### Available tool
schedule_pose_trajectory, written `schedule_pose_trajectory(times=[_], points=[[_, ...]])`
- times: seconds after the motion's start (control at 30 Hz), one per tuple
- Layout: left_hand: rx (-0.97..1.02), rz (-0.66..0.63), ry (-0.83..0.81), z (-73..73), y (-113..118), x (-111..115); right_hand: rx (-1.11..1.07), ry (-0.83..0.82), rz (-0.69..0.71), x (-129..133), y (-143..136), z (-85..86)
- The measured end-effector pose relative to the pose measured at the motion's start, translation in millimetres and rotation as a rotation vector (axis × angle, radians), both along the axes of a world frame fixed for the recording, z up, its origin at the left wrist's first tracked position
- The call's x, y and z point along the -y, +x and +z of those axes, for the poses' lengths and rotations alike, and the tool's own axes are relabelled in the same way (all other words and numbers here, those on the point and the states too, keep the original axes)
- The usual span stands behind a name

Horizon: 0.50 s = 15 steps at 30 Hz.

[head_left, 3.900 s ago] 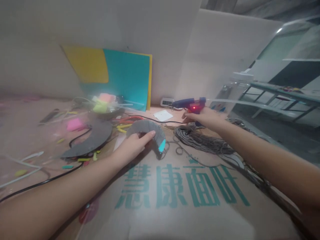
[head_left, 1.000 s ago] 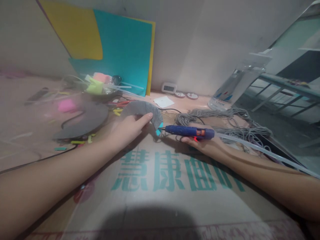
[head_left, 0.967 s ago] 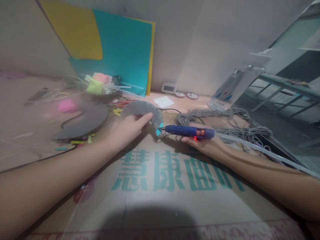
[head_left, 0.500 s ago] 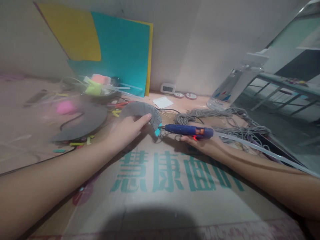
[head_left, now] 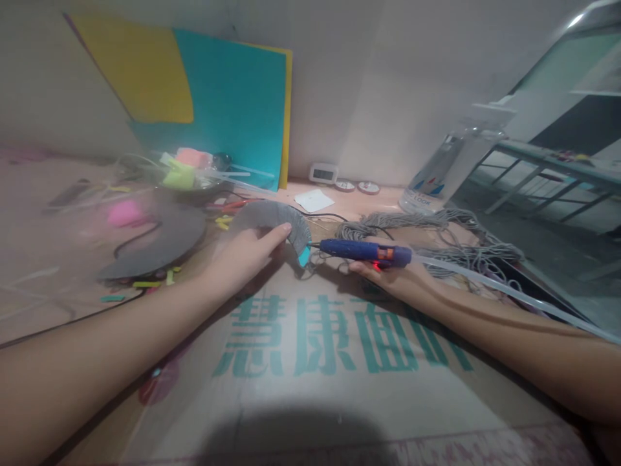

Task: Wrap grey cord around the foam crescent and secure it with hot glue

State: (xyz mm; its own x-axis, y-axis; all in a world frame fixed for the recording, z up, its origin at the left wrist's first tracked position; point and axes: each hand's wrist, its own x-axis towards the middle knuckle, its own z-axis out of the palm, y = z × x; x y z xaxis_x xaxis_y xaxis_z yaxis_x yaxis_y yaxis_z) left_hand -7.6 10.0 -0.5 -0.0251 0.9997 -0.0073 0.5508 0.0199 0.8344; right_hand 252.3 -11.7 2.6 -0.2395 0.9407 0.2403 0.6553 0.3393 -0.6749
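My left hand (head_left: 255, 251) grips a curved piece wrapped in grey cord (head_left: 274, 212), thumb on top and the other fingers hidden beneath. Its lower right tip is bare and turquoise. In my right hand (head_left: 388, 268) is a blue hot glue gun (head_left: 352, 250) with a red light glowing on it. A long translucent glue stick (head_left: 466, 270) sticks out of its back end. The nozzle is at the turquoise tip, by the edge of the wrapping; whether it touches I cannot tell. A loose strand of grey cord hangs just below the tip.
Grey cord (head_left: 436, 220) lies in a tangled heap at the right, before a clear bottle (head_left: 429, 175). A second grey crescent (head_left: 167, 243) and coloured scraps lie left. A bowl (head_left: 189, 184), turquoise sheet (head_left: 233, 97), small white digital display (head_left: 323, 173) and white paper (head_left: 314, 200) stand or lie behind.
The whole view has shifted slightly. The nozzle sits a little higher against the turquoise tip, close to the wrapped edge. Both hands keep their holds.
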Motion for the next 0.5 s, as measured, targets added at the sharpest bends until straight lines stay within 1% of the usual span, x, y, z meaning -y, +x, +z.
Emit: schedule_pose_trajectory(times=[0.1,0.17,0.33,0.4,0.5], points=[[0.096,0.024,0.009,-2.5,2.4,-0.1,0.048,-0.007,-0.061,-1.3,1.4,0.0],[0.146,0.021,0.034,-4.0,3.4,-0.1,0.053,0.005,-0.04,-1.4,1.7,0.9],[0.13,-0.017,0.054,-4.5,1.3,-0.6,0.013,-0.02,-0.091,-0.3,-0.3,4.3],[0.114,-0.016,0.052,-3.5,0.3,-0.6,0.01,-0.026,-0.079,-0.4,-2.7,6.8],[0.135,0.003,0.046,-3.4,0.9,-0.4,-0.051,-0.018,-0.008,-1.5,-6.2,9.3]])
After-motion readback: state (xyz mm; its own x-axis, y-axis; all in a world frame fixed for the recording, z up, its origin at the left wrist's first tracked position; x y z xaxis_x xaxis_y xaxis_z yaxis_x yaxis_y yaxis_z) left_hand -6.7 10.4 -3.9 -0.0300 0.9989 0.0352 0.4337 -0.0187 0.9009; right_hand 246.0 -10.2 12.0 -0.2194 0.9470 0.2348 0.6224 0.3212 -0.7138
